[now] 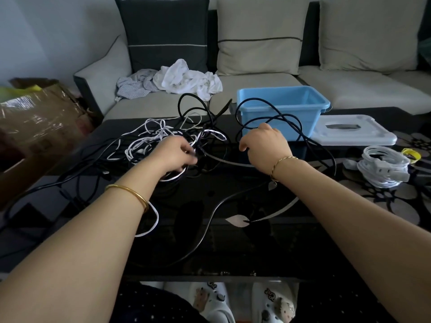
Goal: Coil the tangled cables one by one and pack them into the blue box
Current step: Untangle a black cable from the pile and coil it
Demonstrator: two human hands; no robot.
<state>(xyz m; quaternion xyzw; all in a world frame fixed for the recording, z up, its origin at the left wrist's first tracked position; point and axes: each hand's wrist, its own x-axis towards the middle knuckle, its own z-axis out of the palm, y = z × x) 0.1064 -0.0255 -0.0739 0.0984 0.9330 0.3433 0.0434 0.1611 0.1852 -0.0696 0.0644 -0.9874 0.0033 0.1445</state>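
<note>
- Reading the head view, the only one: the tangle (pixel 163 138) of black and white cables lies on the table (pixel 233 241), left of the box (pixel 279 108), near it but not touching.
- The left hand (pixel 173 155) is at the tangle's box-side edge, with its fingers curled together and pinching strands. My guess is that it pins the knot so the heap doesn't drag.
- The right hand (pixel 263 145) is just in front of the box, back of the hand up, fingers curled round a black cable (pixel 275 117). The cable's loops rise across the box's front wall. It looks like one cable is being drawn out of the heap, away from the left hand.
- Both forearms reach forward with the wrists about level. The hands are close, with a clear gap between them.
- The box is open and the lid (pixel 354 132) lies flat just right of it, so a coil can drop straight in. No cable shows inside from this angle.
- A white coil (pixel 384 169) sits right of the box, beyond the lid. It is bundled but not packed.
- Judgement: this is the separating step, early in the task, and most cables are uncoiled.
</note>
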